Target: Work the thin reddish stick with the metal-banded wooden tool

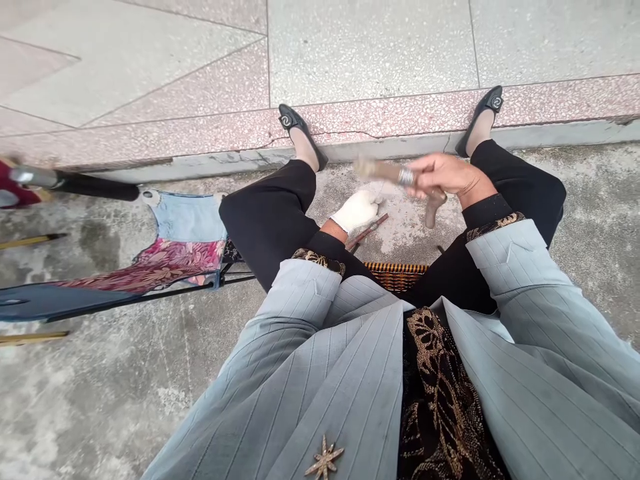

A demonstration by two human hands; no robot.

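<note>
My right hand (443,177) is closed around a brown wooden stick (375,169) with silvery wire (406,177) wound round it. The stick's far end is smeared by motion, and a curved brown piece (436,207) hangs below my palm. My left hand (357,212), in a white knitted glove, is held lower, between my knees, its fingers pressed together. A faint thin strand shows at its fingertips, but what it grips is too small to make out. Just beneath the glove is a slim reddish-brown bar (369,230), partly hidden.
I sit on a woven wicker seat (397,275), feet on a speckled stone ledge (350,133). To my left stands a folding chair (185,220) with patched fabric. Past it are a black-handled object (95,185) and yellow sticks (33,241). Rough concrete (150,373) lies around.
</note>
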